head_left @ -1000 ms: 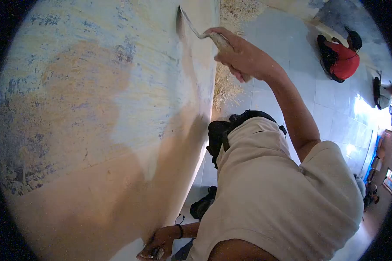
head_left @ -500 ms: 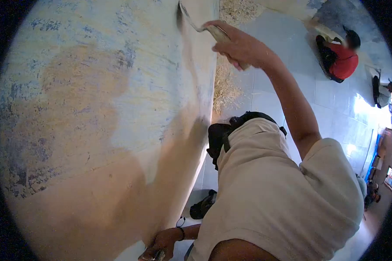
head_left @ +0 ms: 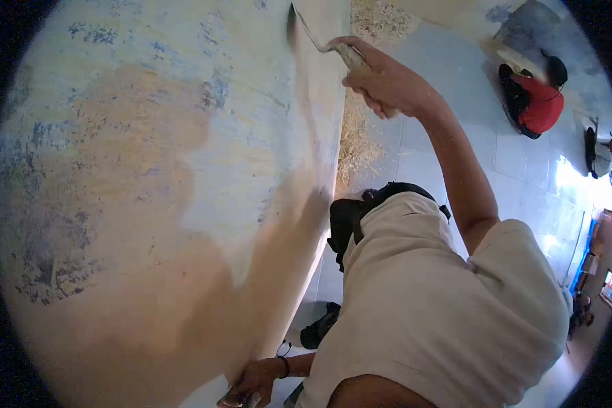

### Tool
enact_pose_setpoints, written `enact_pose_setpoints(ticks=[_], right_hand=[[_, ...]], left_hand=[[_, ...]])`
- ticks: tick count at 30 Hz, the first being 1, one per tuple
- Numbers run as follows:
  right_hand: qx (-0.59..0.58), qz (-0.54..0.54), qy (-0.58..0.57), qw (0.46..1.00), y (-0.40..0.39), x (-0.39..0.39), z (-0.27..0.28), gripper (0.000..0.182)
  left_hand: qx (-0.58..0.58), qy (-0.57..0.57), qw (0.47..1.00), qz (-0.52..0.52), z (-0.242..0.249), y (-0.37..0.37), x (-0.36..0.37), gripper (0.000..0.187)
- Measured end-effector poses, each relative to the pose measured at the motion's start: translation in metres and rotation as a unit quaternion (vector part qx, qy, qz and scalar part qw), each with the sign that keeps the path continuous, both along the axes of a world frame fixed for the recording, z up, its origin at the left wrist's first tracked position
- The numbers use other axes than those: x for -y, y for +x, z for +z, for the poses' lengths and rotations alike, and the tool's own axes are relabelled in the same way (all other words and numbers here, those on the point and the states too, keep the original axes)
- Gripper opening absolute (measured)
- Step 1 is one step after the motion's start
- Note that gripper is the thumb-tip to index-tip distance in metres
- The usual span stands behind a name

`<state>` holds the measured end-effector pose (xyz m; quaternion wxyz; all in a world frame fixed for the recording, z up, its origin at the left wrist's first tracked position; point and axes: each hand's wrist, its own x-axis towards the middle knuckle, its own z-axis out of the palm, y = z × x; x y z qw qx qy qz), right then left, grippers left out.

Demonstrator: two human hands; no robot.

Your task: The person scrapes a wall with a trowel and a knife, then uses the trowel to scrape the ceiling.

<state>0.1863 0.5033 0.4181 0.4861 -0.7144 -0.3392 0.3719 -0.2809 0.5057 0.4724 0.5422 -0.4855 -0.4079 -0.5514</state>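
Observation:
My right hand (head_left: 394,81) is wrapped round the pale handle of a trowel (head_left: 315,37), at the upper middle of the view. Its thin metal blade stands edge-on against the pale, patchy wall surface (head_left: 245,163). Low in the frame, my left hand (head_left: 251,382), with a dark band at the wrist, is closed around an object with a metallic glint. That object is mostly hidden by the fingers and cut by the bottom edge, so I cannot make it out. Brownish and bluish patches mark the wall surface.
Shavings (head_left: 360,143) lie along the wall's foot on grey floor tiles (head_left: 449,68). A person in red (head_left: 540,105) sits low at upper right, another person (head_left: 602,156) beyond. A dark object (head_left: 319,326) is on the floor near my left forearm.
The view has shifted slightly, so the wall and people appear a little lower and to the right. My right hand and trowel sit slightly farther right in view; both grips look unchanged.

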Motion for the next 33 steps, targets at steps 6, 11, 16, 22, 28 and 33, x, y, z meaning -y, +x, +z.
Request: enact_pose_setpoints(ticks=[6, 11, 16, 22, 28, 33], right_hand=[[0.009, 0.000, -0.038, 0.999, 0.007, 0.011, 0.012, 0.062], [-0.031, 0.023, -0.021, 0.999, -0.003, 0.020, 0.016, 0.061], [0.040, 0.000, -0.034, 0.999, 0.009, 0.011, 0.015, 0.059], [0.053, 0.011, -0.030, 0.998, 0.004, 0.006, 0.010, 0.058], [-0.004, -0.014, 0.002, 1.000, 0.008, -0.001, 0.011, 0.060], [-0.009, 0.010, -0.004, 1.000, 0.013, 0.002, 0.008, 0.063]], left_hand=[[-0.010, -0.008, 1.000, -0.001, 0.000, -0.002, 0.005, 0.018], [-0.011, -0.007, 1.000, -0.002, 0.002, 0.000, 0.003, 0.018], [-0.014, -0.013, 1.000, -0.010, 0.002, -0.001, 0.004, 0.018], [-0.016, -0.012, 1.000, -0.011, 0.002, -0.004, 0.006, 0.018], [-0.016, -0.022, 1.000, -0.016, 0.004, -0.004, 0.007, 0.018], [0.017, -0.012, 1.000, -0.023, 0.002, -0.004, 0.006, 0.020]])
